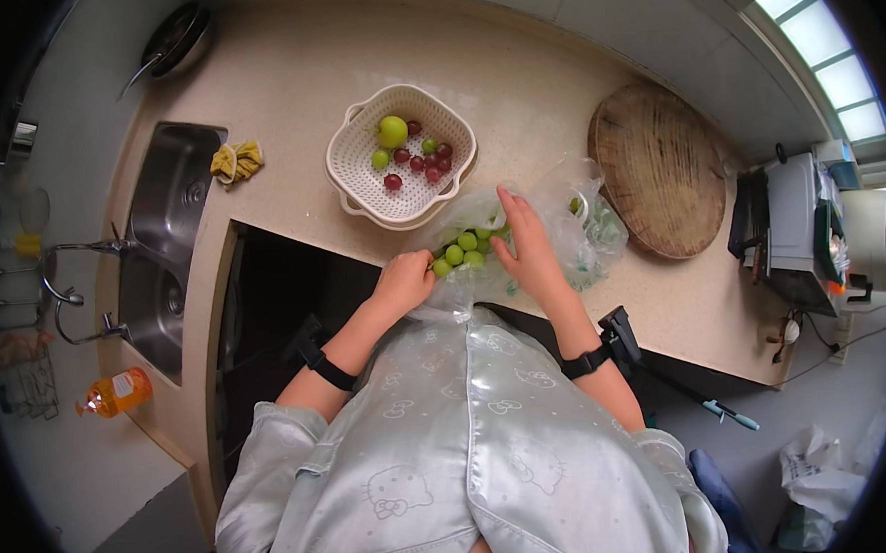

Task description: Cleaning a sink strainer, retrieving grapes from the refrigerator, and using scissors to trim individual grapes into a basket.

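Observation:
A bunch of green grapes (460, 254) lies partly inside a clear plastic bag (455, 297) at the counter's front edge. My left hand (406, 284) is closed in a fist at the left end of the bunch. What seems to be the stem runs into that fist, though the fingers hide the exact hold. Over the right side of the bunch, my right hand (530, 253) has its fingers extended and thumb apart, resting against the film. To its right spreads a second crumpled part of clear plastic (594, 227) with green print and some green fruit showing through.
Beyond the grapes stands a white colander basket (346, 150) holding a green apple-like fruit (392, 132) and several loose red and green grapes. A round wooden chopping board (659, 171) is at the right. Leftward are a yellow cloth (236, 163), a double sink (171, 185) and an orange bottle (118, 392).

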Available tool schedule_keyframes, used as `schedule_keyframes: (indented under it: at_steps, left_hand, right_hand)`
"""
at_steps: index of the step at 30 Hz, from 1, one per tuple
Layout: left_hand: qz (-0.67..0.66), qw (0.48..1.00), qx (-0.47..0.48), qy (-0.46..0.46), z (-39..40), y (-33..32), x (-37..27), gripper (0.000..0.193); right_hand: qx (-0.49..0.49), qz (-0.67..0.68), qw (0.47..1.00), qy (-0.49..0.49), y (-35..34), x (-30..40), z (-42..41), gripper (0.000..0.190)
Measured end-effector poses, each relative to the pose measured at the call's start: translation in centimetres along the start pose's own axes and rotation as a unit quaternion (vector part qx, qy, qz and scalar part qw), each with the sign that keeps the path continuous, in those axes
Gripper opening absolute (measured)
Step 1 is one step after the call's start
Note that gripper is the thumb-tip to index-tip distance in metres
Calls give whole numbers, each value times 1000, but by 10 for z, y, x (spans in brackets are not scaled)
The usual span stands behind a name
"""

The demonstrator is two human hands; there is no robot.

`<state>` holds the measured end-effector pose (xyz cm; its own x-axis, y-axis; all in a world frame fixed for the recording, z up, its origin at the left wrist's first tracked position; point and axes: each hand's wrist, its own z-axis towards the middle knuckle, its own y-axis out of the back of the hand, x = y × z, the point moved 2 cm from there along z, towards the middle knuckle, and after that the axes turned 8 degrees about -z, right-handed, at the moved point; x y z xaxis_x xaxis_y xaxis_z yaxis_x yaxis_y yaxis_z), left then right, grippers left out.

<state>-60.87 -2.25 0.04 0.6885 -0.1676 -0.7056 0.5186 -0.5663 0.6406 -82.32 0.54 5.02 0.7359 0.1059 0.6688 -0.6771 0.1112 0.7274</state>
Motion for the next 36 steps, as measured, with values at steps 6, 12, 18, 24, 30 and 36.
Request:
schedule_keyframes:
  at_steps: [6,12,18,24,30,36]
  left_hand:
    - [13,997,-57,-57,-2,25,-26,13]
    - [25,987,-99,-127,-3,39,-59,9]
    - [93,978,-91,-164,7,40,-83,11]
    - [-32,980,-130,-146,1,43,-72,17]
    - [-48,971,-163,-166,-18,39,-61,53]
    - [-59,974,-120,-181,-14,23,-71,74]
  right_hand:
    - [-38,-85,994,63,32,70,7,60]
    - [31,-112,982,152,-2,80,14,24]
    - [-4,-184,977,110,-10,53,20,21]
    - [-22,-182,977,111,-3,38,21,14]
    - [-47,-244,959,135,23,27,24,13]
    - [-58,-100,989,94,91,50,34,10]
